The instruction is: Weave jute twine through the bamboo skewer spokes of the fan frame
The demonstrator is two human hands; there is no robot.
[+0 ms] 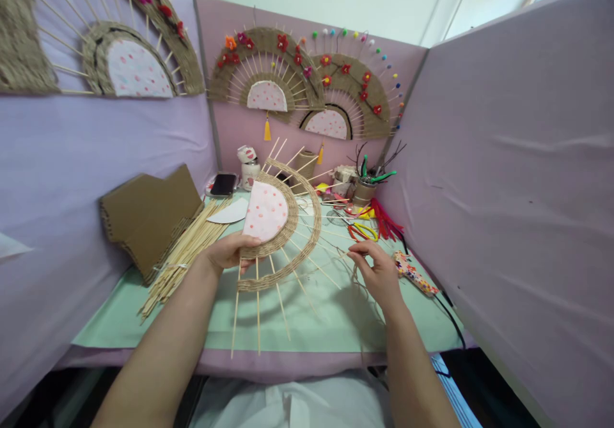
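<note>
My left hand [233,251] grips a half-round woven fan [291,223] by its straight side, thumb on the front. The fan has a white centre with pink spots, an inner band of woven twine, an outer twine band and thin wooden sticks radiating past it. It is tilted up over the green table. To the right of it, my right hand [377,268] pinches a length of twine [355,268] between thumb and fingers. The twine runs toward the fan's outer band, and loose loops hang below the hand.
Bundled sticks [185,255] and folded cardboard [151,214] lie left. Scissors [363,231], red cords [385,220] and a patterned glue gun [413,274] with a black cable lie right. A tin with pliers [364,191], a phone [224,184] and a twine spool [306,166] stand farther back. Finished fans [266,44] hang on the partition.
</note>
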